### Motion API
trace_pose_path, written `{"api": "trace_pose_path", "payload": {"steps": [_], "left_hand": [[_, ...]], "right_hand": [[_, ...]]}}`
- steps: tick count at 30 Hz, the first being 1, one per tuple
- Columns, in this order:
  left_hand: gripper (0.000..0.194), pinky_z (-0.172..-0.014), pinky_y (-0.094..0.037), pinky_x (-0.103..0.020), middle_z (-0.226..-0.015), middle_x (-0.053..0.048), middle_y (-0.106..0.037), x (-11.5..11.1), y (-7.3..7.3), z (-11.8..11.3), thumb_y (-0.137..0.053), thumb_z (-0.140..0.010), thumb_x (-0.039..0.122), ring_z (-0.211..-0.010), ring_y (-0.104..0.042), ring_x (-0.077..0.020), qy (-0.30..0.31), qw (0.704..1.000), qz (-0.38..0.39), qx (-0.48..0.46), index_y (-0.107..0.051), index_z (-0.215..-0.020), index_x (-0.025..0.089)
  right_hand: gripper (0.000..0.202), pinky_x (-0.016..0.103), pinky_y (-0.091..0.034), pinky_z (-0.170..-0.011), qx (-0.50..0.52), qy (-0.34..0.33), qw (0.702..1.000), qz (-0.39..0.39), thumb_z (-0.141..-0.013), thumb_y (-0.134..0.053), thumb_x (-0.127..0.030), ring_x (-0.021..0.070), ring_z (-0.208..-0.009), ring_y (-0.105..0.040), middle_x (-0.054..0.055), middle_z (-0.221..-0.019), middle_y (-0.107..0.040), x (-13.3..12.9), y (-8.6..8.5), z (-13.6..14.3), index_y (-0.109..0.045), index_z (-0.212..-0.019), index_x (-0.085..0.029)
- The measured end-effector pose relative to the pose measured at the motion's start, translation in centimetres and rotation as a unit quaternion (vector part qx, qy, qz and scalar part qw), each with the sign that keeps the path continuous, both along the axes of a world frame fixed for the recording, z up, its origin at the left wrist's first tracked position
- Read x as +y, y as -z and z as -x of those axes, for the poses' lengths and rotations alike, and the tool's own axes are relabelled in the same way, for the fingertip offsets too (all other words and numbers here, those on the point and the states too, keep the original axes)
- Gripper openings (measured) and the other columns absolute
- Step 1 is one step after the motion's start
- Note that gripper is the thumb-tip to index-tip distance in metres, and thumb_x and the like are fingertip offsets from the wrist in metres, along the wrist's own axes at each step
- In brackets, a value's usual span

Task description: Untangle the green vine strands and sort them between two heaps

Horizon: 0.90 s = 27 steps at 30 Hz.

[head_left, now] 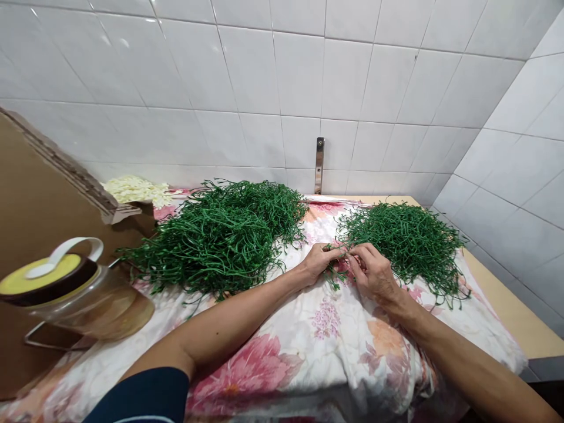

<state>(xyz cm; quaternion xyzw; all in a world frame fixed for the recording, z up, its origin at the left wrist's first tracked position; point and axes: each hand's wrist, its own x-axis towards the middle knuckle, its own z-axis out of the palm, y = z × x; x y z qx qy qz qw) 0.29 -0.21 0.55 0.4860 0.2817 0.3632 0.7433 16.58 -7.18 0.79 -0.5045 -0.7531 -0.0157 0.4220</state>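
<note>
Between two heaps of thin green stems, my hands meet over a flowered cloth. My left hand (321,262) is closed on a few green stems (333,277), whose ends hang below the fingers. Close beside it, my right hand (372,271) has thumb and forefinger pinched together at the stems; what exactly lies between those fingertips is too small to make out. The larger green heap (220,235) spreads to the left of my left hand. A smaller green heap (408,244) lies just behind and right of my right hand.
The flowered cloth (282,346) covers a light wooden table (511,305). At the left stand a clear jar (106,305) with a yellow lid and a brown cardboard sheet (39,194). Pale pieces (136,191) lie at the back left. A tiled wall (247,76) rises behind.
</note>
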Motion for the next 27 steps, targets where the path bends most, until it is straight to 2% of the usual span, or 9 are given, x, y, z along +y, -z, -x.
{"api": "trace_pose_path", "payload": {"steps": [5,10,16,20,24,27], "left_hand": [[0.039,-0.051,-0.038,-0.024,-0.056,0.001,-0.054,0.2,0.3,0.1,-0.080,-0.074,0.046,-0.049,-0.047,-0.0089,-0.009,0.997,-0.055,0.054,-0.059,-0.066,0.014],[0.041,-0.050,-0.035,-0.024,-0.053,0.000,-0.054,0.6,0.6,0.2,-0.076,-0.077,0.050,-0.048,-0.047,-0.0093,-0.011,0.994,-0.086,0.072,-0.061,-0.065,0.014],[0.039,-0.050,-0.034,-0.024,-0.054,0.001,-0.053,0.5,0.5,0.3,-0.075,-0.077,0.050,-0.049,-0.045,-0.0087,0.011,0.993,-0.094,0.069,-0.062,-0.067,0.014],[0.038,-0.050,-0.034,-0.023,-0.057,0.001,-0.054,0.5,0.6,0.3,-0.075,-0.078,0.048,-0.049,-0.045,-0.0086,0.014,0.993,-0.090,0.069,-0.063,-0.069,0.014],[0.039,-0.049,-0.033,-0.023,-0.058,0.001,-0.055,0.5,0.5,0.3,-0.077,-0.076,0.050,-0.048,-0.045,-0.0081,0.011,0.993,-0.091,0.075,-0.064,-0.071,0.014],[0.042,-0.048,-0.032,-0.022,-0.056,0.002,-0.055,0.3,0.3,0.3,-0.080,-0.073,0.053,-0.047,-0.044,-0.0073,0.006,0.994,-0.088,0.072,-0.065,-0.073,0.014]], "right_hand": [[0.018,0.028,-0.044,-0.061,0.154,0.059,0.979,0.118,-0.095,-0.057,-0.035,0.0152,-0.061,-0.054,0.000,-0.071,-0.062,0.8,0.3,-0.5,-0.061,-0.086,-0.020],[0.025,0.026,-0.041,-0.055,0.245,0.023,0.946,0.211,-0.089,-0.063,-0.044,0.0148,-0.060,-0.053,0.000,-0.069,-0.063,1.3,0.4,-0.7,-0.061,-0.083,-0.020],[0.035,0.025,-0.038,-0.045,0.336,0.003,0.903,0.268,-0.079,-0.073,-0.053,0.0126,-0.049,-0.049,-0.002,-0.061,-0.060,1.3,0.0,-0.2,-0.061,-0.080,-0.020],[0.035,0.024,-0.035,-0.040,0.366,0.006,0.876,0.313,-0.072,-0.078,-0.049,0.0116,-0.044,-0.047,-0.003,-0.058,-0.059,1.2,-0.4,-0.3,-0.060,-0.079,-0.020],[0.034,0.023,-0.035,-0.038,0.376,0.003,0.872,0.313,-0.071,-0.079,-0.047,0.0109,-0.044,-0.047,-0.003,-0.058,-0.059,1.2,-0.6,-0.3,-0.059,-0.078,-0.020],[0.031,0.024,-0.038,-0.041,0.366,0.005,0.881,0.298,-0.073,-0.077,-0.046,0.0126,-0.048,-0.050,-0.002,-0.060,-0.060,1.3,-0.3,-0.2,-0.061,-0.079,-0.020]]}}
